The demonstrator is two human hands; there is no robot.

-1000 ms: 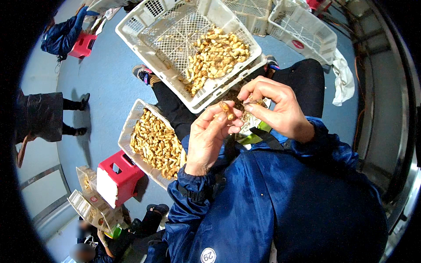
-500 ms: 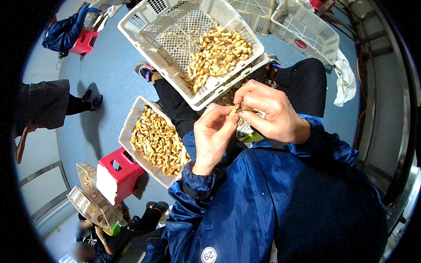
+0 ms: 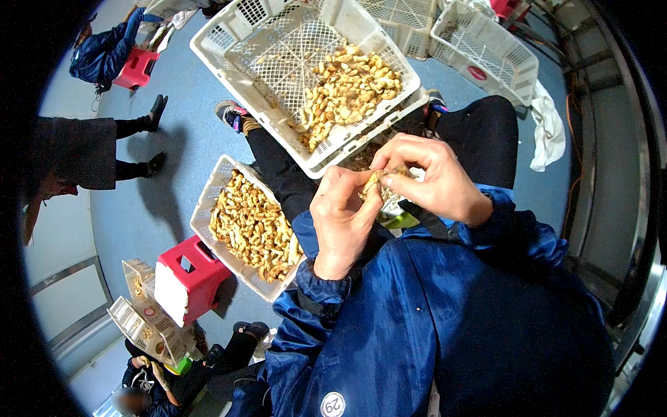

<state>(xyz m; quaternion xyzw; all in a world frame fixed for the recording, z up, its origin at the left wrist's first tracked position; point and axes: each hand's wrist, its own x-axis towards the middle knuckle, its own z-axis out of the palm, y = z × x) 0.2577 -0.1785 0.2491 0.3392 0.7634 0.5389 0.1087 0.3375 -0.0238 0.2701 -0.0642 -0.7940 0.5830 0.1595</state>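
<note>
My left hand [image 3: 344, 217] and my right hand [image 3: 434, 179] meet above my lap. Both are closed, with the fingertips pinching a small yellow-brown mushroom [image 3: 373, 183] between them. The left thumb and forefinger grip its near side, while the right fingers press on its other end. Ahead stands a large white plastic crate [image 3: 274, 59] with a heap of mushrooms [image 3: 354, 87] on its right side. To my left, a smaller white crate [image 3: 203, 212] is full of mushrooms [image 3: 253, 226]. Beneath my hands, a container with a green edge [image 3: 403, 221] is mostly hidden.
A red stool [image 3: 198, 274] stands beyond the smaller crate. More white crates [image 3: 486, 59] sit at the far right, near a white cloth [image 3: 549, 128]. A person [image 3: 76, 153] walks at the left, and others sit at far left [image 3: 104, 55] and lower left [image 3: 149, 389].
My fingers have shifted around the mushroom, and more of it shows now. The walking person at the left has taken a step, with the legs farther apart.
</note>
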